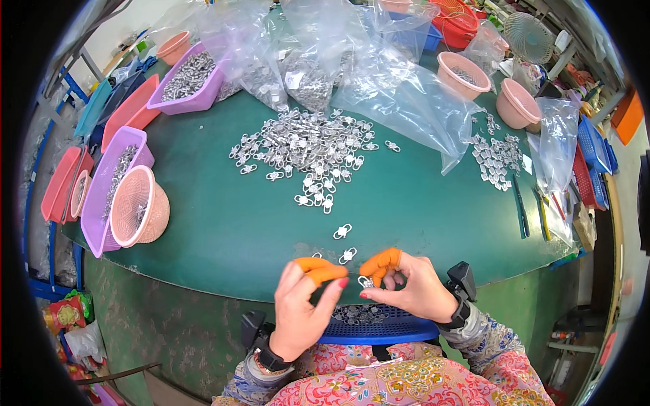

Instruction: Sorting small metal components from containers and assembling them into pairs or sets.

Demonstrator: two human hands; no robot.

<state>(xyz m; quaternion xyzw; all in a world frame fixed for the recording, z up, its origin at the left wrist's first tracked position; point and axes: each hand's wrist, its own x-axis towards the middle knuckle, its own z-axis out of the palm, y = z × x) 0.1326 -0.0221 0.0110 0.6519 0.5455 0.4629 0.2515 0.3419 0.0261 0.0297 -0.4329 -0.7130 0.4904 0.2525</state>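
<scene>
My right hand (413, 281), with orange finger covers, pinches a small silvery metal clasp (365, 281) between thumb and fingers at the table's near edge. Just left of it, my left hand (301, 304) is curled, its orange-covered fingers and thumb almost meeting at the tips; whatever they hold, if anything, is too small to make out. Beyond my hands a few loose clasps (342, 231) lie on the green table (223, 230). Farther back spreads a large heap of the same clasps (305, 145). Below my hands a blue perforated basket (379, 331) contains several metal pieces.
Clear plastic bags (399, 95) of parts cover the back. At left stand purple bins (203, 98) and a pink basket (162, 213). Pink baskets (518, 105), small metal plates (497, 159), dark-handled pliers (520, 206) and a yellow-handled tool (542, 213) are at right.
</scene>
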